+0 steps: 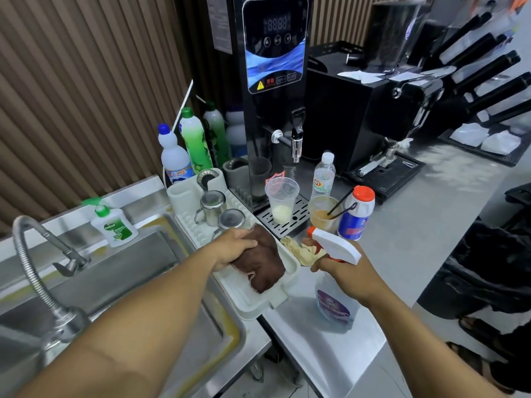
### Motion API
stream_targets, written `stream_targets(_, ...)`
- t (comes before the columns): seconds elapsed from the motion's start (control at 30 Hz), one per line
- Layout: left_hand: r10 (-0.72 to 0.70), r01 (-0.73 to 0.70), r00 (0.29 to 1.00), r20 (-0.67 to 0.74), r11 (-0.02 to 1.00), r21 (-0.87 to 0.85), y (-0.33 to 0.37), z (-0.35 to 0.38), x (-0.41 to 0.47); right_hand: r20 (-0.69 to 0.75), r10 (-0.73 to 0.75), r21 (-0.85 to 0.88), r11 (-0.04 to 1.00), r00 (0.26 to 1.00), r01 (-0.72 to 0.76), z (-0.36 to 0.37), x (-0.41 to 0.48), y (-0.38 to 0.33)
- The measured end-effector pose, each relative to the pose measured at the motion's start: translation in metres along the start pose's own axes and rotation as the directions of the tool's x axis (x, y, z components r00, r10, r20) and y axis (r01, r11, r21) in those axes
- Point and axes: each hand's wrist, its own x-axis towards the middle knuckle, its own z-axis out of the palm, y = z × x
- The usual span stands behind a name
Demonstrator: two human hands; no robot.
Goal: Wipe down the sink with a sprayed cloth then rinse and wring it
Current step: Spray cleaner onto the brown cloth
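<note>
Our left hand (pixel 234 248) clutches the brown cloth (pixel 263 262) over the rack (pixel 253 303); our right hand (pixel 349 275) grips the sprayer (pixel 336 254), nozzle toward the cloth.

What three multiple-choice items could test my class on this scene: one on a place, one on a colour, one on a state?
1. Where is the brown cloth? A in a drawer; B on the white drying tray; C on the floor.
2. What colour is the pump of the hand-soap bottle? A green; B black; C yellow.
3. What is the right hand doing? A resting open; B gripping the spray bottle; C holding a knife.
Answers: B, the cloth lies on the tray under the left hand; A, the pump top is green; B, the hand clasps the bottle's neck.
</note>
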Motion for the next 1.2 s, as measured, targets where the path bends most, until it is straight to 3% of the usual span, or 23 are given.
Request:
stream_targets(0.23, 0.052, -0.053, 0.999, -0.006, 0.990, -0.132, 0.066, -0.025, -0.011, 0.072, -0.194, 0.109, 0.977, 0.978, 0.185, 0.013, 0.017, -0.051)
stream_targets(0.5, 0.093, -0.075, 0.995, 0.032, 0.931, -0.357, 0.123, -0.060, -0.035, 0.071, -0.237, 0.082, 0.970, 0.969, 0.231, 0.032, 0.033, -0.085)
stream_targets(0.93, 0.088, -0.036, 0.989, 0.116, 0.919, -0.392, 0.134, -0.093, -0.063, 0.127, -0.265, 0.055, 0.964, 0.956, 0.260, 0.044, 0.025, -0.095)
stream_targets(1.2, 0.063, -0.021, 0.993, 0.099, 0.925, -0.380, 0.135, -0.097, -0.068, -0.044, -0.230, 0.016, 0.973, 0.972, 0.231, 0.041, 0.025, -0.093)
